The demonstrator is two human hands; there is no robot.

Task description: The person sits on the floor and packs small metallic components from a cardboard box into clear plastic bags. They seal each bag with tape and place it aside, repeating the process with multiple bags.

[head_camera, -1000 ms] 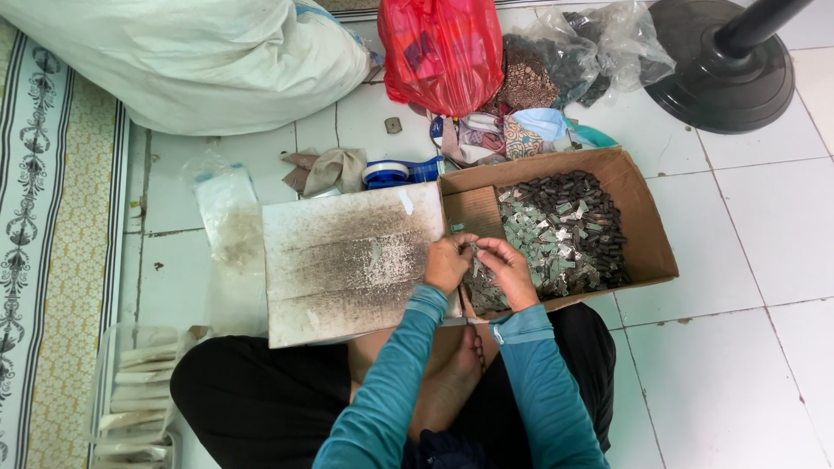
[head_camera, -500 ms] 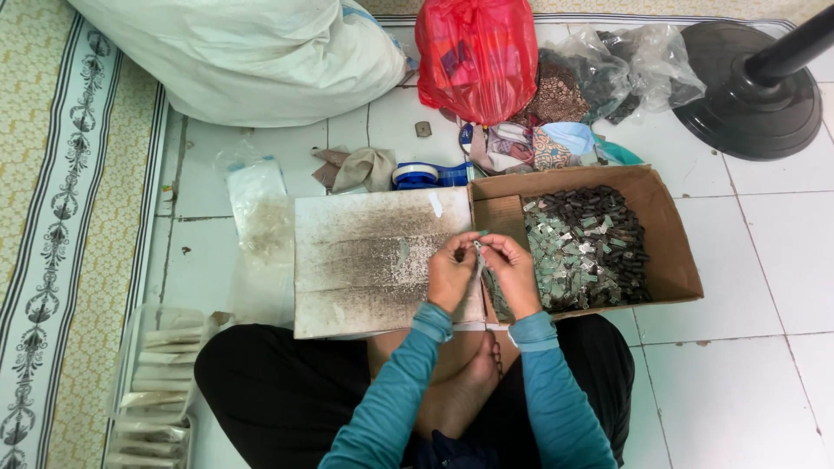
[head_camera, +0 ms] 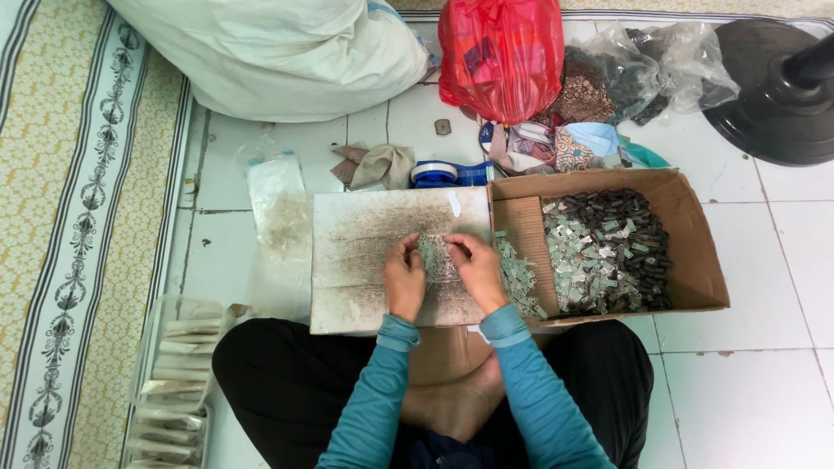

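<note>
A seated person's left hand (head_camera: pixel 404 282) and right hand (head_camera: pixel 476 271), fingertips pinched together on a small thin silvery metal piece (head_camera: pixel 432 254) over a grimy grey flat board (head_camera: pixel 365 252), hold something that looks light, stiff and best gripped by its edges.

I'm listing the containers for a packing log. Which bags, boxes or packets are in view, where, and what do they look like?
Cardboard box: right of the hands, brown, open, holding small dark and silvery pieces.
Red plastic bag: top centre, knotted, bulging.
White sack: top left, large, soft.
Clear plastic bags: top right, crumpled, dark contents.
Clear packets: bottom left, stacked, pale contents.
</note>
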